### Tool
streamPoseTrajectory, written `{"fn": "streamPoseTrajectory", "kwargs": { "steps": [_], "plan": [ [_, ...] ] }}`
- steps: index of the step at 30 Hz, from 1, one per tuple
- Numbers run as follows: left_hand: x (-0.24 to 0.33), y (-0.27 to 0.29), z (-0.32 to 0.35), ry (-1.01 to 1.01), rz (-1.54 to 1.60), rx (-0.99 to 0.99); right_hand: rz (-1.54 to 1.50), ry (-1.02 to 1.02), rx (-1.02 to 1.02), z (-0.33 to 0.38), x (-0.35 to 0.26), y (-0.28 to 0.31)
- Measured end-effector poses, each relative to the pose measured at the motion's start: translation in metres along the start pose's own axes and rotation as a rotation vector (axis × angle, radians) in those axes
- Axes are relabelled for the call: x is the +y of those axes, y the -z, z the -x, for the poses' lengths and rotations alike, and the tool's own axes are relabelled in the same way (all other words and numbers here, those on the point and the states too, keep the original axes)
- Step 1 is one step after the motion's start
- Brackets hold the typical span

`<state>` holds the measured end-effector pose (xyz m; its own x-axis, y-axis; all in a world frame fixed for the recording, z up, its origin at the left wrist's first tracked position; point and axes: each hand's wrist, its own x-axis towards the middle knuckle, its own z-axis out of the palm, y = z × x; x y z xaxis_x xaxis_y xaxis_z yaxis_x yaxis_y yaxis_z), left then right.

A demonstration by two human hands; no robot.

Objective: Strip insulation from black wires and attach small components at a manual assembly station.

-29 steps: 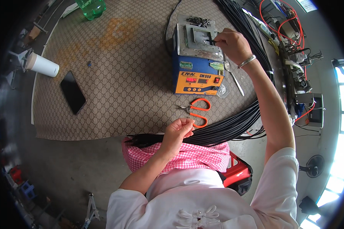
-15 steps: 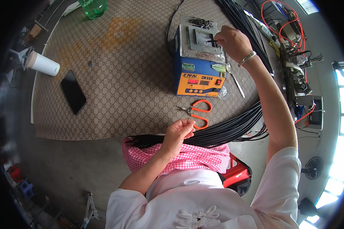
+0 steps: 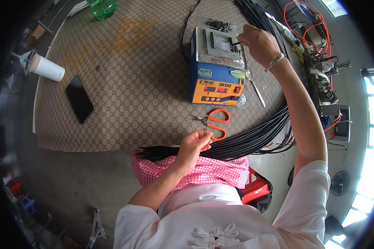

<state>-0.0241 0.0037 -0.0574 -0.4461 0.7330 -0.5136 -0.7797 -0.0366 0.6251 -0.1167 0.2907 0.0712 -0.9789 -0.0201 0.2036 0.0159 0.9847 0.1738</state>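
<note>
Lap: I see a pink-checked cloth (image 3: 203, 171) below the tabletop (image 3: 133, 87).
Left hand (image 3: 195, 143): thumb and fingers meet in a narrow pinch; I cannot tell whether anything lies between them.
Black cables (image 3: 257, 139): a bundle curving along the near edge, beside the left hand.
Scissors (image 3: 205, 119): orange-handled, lying just beyond the left fingertips.
Blue-and-orange box (image 3: 215, 92): upright, its display lit, beyond the scissors.
Spoon-like tool (image 3: 258, 91): lying to the box's right.
Right hand (image 3: 259, 43): fingers pinch a thin dark strand (image 3: 235, 43) at the right side of the square well (image 3: 222, 41) atop the box.
Dark shreds (image 3: 219, 25): heaped behind the well.
</note>
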Motion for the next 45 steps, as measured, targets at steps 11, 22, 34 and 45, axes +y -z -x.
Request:
{"fn": "streamPoseTrajectory", "kwargs": {
  "steps": [11,22,34,45],
  "plan": [
    [-0.001,0.004,0.001,0.001,0.004,0.007,-0.071,-0.042,-0.124,-0.004,0.004,-0.001],
    [-0.002,0.004,0.000,0.003,0.006,-0.004,-0.249,-0.119,-0.211,-0.016,-0.007,0.003],
    [-0.002,0.004,0.000,0.012,0.023,0.000,-0.190,-0.101,-0.261,-0.029,-0.007,-0.009],
    [-0.003,0.005,-0.001,0.020,0.020,-0.010,-0.126,-0.131,-0.279,-0.030,-0.012,0.001]
  ]
}}
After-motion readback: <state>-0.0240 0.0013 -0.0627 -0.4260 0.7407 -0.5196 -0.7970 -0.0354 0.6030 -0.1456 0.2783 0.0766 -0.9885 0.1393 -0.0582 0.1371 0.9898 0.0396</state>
